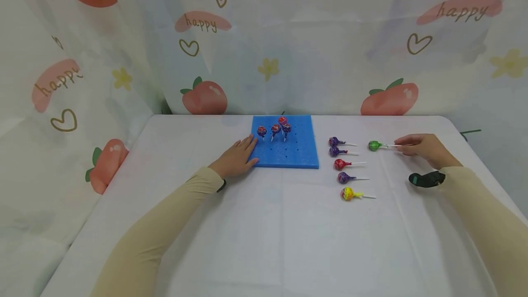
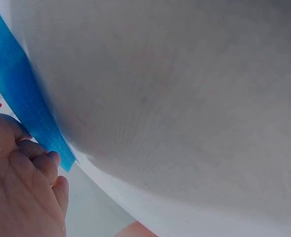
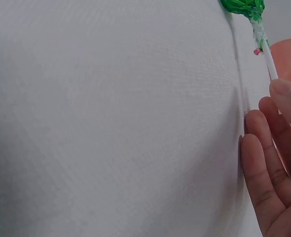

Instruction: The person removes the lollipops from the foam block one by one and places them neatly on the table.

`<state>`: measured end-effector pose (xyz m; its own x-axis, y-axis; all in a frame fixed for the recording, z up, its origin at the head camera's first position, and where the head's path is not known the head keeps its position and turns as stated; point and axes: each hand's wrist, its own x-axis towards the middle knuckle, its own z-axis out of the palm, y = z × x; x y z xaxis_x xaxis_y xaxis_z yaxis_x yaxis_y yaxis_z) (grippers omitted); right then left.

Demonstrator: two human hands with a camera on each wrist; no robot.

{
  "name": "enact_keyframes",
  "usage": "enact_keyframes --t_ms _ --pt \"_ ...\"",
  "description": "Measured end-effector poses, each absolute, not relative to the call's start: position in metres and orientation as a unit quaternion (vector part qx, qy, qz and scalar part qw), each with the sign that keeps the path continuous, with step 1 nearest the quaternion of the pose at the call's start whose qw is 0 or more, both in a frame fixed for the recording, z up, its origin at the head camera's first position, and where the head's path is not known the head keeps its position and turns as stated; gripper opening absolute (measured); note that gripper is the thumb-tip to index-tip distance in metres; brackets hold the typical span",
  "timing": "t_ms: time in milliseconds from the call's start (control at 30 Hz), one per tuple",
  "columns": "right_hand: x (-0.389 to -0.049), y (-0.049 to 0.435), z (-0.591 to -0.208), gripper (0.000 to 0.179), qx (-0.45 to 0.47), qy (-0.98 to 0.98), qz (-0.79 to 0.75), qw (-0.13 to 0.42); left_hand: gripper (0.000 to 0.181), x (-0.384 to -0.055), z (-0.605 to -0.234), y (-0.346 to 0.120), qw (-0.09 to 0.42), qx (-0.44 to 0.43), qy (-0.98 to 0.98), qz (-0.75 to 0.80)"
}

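Note:
My right hand (image 1: 425, 149) pinches the white stick of a green lollipop (image 1: 374, 145) between thumb and fingers. In the right wrist view the green wrapper (image 3: 246, 7) shows at the top, its stick running down to the thumb. My left hand (image 1: 235, 157) lies with straight fingers against the left edge of a blue foam board (image 1: 288, 155). The board has small holes, and several wrapped lollipops (image 1: 275, 129) stand upright in its far part. In the left wrist view the left hand (image 2: 22, 182) is beside the board's blue side (image 2: 32, 103).
Between the board and the right hand, several lollipops lie in a column, sticks to the right: purple ones (image 1: 335, 151), a red one (image 1: 339, 164) and a yellow one (image 1: 348, 193) nearest. They lie on a white-covered table (image 1: 247, 233). A printed curtain (image 1: 313, 45) hangs behind.

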<state>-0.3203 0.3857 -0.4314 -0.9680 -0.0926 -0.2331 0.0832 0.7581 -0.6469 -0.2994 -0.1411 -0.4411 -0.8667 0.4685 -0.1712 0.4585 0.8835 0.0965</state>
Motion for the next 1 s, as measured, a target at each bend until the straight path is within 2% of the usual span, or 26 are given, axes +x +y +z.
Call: enact_keyframes --t_ms 733,1000 --pt "-0.324 0.369 -0.439 0.050 -0.009 0.941 -0.321 0.103 0.071 -0.303 -0.446 -0.141 0.094 0.240 0.966 0.019" --pt "-0.322 0.373 -0.436 0.051 -0.008 0.942 -0.318 0.110 0.070 -0.304 -0.447 -0.143 0.088 0.247 0.965 0.019"
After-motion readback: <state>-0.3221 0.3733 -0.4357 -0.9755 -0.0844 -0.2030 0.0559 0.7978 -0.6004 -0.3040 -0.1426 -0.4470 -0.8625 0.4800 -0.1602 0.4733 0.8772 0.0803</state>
